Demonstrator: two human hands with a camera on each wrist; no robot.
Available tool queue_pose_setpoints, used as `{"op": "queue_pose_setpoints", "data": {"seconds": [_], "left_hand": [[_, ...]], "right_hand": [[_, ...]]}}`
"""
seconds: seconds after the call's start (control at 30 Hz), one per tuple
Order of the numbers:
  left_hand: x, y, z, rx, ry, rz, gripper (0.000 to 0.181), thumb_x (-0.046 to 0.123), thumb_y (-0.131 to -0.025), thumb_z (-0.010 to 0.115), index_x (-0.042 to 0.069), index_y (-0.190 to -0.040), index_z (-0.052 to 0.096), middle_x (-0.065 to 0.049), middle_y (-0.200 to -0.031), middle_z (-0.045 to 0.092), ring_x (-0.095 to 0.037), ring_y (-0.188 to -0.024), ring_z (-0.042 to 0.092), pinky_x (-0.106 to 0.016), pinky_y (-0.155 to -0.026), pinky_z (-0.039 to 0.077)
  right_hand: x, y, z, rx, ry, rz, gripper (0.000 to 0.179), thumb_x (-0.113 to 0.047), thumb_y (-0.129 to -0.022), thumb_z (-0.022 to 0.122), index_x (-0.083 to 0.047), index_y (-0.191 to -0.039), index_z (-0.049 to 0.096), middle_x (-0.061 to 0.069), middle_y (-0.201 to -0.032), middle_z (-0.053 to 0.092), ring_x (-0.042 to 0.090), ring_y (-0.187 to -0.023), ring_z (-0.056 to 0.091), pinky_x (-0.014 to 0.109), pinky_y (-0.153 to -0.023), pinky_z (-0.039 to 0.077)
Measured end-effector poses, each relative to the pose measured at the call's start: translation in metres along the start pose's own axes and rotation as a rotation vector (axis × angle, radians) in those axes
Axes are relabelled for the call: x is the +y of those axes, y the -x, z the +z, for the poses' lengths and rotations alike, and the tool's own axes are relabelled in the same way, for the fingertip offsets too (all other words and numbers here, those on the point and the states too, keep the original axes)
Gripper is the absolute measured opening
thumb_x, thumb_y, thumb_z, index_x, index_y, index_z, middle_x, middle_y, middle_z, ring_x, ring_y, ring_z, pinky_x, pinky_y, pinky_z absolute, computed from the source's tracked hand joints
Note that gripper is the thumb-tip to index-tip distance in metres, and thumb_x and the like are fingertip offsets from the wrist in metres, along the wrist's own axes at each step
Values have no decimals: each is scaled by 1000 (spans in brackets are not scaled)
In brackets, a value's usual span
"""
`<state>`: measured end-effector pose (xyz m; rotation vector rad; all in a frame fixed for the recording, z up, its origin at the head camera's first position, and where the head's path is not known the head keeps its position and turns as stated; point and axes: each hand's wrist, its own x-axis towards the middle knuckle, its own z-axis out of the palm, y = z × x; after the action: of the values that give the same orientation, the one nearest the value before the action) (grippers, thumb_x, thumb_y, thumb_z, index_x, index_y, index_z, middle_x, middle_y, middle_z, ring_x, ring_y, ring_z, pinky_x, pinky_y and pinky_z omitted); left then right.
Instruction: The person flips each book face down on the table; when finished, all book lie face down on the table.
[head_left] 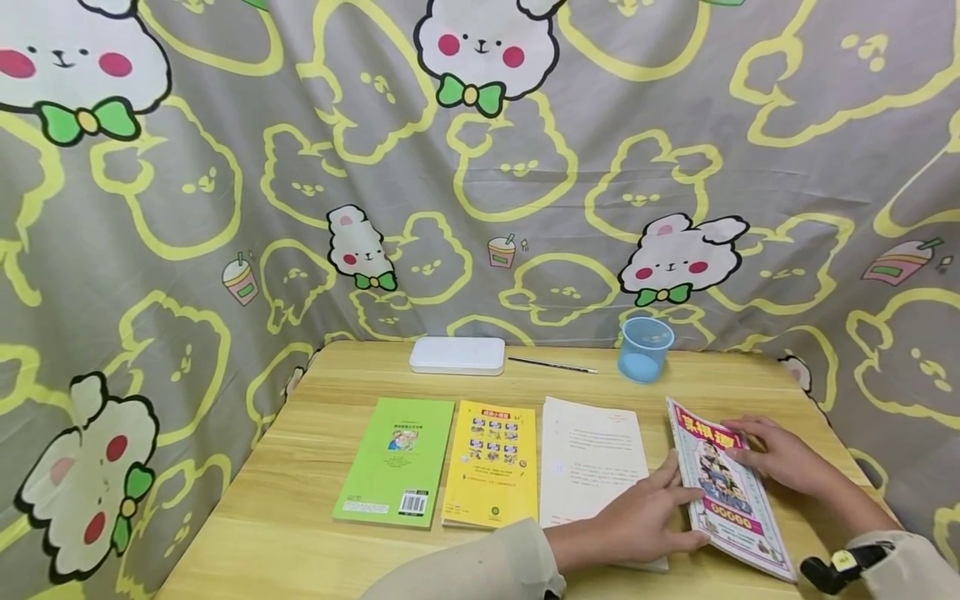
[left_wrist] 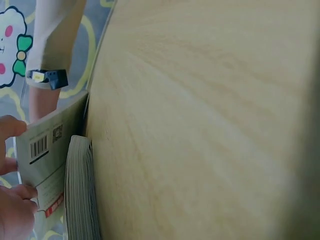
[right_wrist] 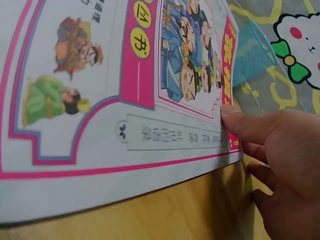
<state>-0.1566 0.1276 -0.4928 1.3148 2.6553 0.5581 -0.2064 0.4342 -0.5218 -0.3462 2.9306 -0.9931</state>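
Note:
A comic-style book (head_left: 723, 492) with a pink and white cover is tilted above the right side of the table. My left hand (head_left: 637, 521) grips its left edge; the left wrist view shows fingers at the edge of the back cover (left_wrist: 42, 145), which bears a barcode. At the right edge, my right hand (head_left: 780, 454) pinches the book, the thumb lying on the front cover (right_wrist: 100, 120) and the other fingers below. A white printed book (head_left: 592, 458) lies partly beneath my left forearm and hand.
A yellow book (head_left: 491, 467) and a green book (head_left: 397, 462) lie in a row to the left. Along the back of the wooden table (head_left: 300, 467) are a white case (head_left: 457, 356), a pencil (head_left: 552, 365) and a blue cup (head_left: 645, 350). A patterned curtain (head_left: 480, 192) hangs behind.

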Motion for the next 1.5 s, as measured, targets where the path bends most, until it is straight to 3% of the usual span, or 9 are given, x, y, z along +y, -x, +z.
{"op": "queue_pose_setpoints", "data": {"seconds": [0.3, 0.43, 0.53, 0.67, 0.9, 1.2, 1.33, 1.43, 1.5], "left_hand": [[0, 1, 1, 105, 19, 93, 52, 52, -101, 61, 29, -148, 58, -15, -170, 15, -17, -155, 18, -12, -116, 25], [1, 1, -1, 134, 38, 121, 49, 50, -101, 62, 30, -146, 60, -14, -171, 14, -19, -156, 18, -14, -118, 24], [3, 1, -3, 154, 57, 141, 48, 48, -101, 62, 29, -145, 60, -13, -171, 13, -20, -156, 17, -15, -119, 23], [6, 1, -4, 182, 63, 152, 47, 47, -102, 62, 28, -144, 61, -14, -171, 15, -18, -156, 17, -14, -119, 22], [10, 3, -8, 226, 74, 157, 44, 46, -101, 63, 28, -142, 64, -18, -169, 21, -16, -154, 21, -13, -117, 24], [12, 3, -12, 256, 141, 185, 44, 42, -101, 65, 27, -142, 64, -16, -170, 18, -16, -150, 33, -13, -114, 31], [14, 3, -14, 273, 171, 192, 42, 41, -101, 65, 27, -141, 64, -15, -170, 16, -16, -150, 33, -15, -115, 31], [15, 4, -15, 290, 199, 209, 42, 38, -101, 67, 25, -141, 65, -15, -171, 15, -15, -150, 33, -15, -116, 31], [15, 4, -16, 299, 218, 222, 42, 36, -101, 68, 23, -140, 65, -14, -171, 14, -15, -150, 33, -15, -116, 30]], "right_hand": [[-13, -3, -1, -25, -30, -18, 58, -26, -100, 68, 10, -143, 52, 40, -138, 51, 62, -126, 46, 71, -95, 41], [-21, -6, -4, -43, -37, -41, 58, -26, -102, 66, 10, -145, 50, 38, -139, 53, 56, -125, 51, 43, -91, 52], [-28, -9, -7, -48, -57, -65, 56, -24, -104, 64, 9, -146, 49, 38, -140, 53, 55, -124, 54, 22, -82, 50], [-39, -12, -10, -43, -74, -82, 53, -24, -106, 60, 7, -148, 48, 38, -144, 50, 59, -126, 52, 21, -82, 51], [-59, -19, -15, -54, -115, -70, 53, -27, -110, 51, 1, -154, 43, 33, -148, 49, 53, -128, 52, 34, -80, 53], [-73, -21, -21, -71, -228, -82, 57, -25, -112, 47, 1, -160, 31, 36, -154, 38, 56, -128, 53, 33, -85, 60], [-77, -21, -21, -82, -335, -67, 61, -25, -112, 47, -2, -163, 24, 38, -154, 35, 24, -130, 58, 40, -93, 60], [-77, -21, -20, -92, -396, -67, 62, -25, -112, 46, -6, -164, 20, 37, -157, 29, -8, -122, 50, 39, -95, 59], [-77, -22, -19, -95, -418, -72, 62, -25, -112, 46, -8, -165, 19, 36, -158, 26, -18, -118, 45, 37, -95, 59]]}}
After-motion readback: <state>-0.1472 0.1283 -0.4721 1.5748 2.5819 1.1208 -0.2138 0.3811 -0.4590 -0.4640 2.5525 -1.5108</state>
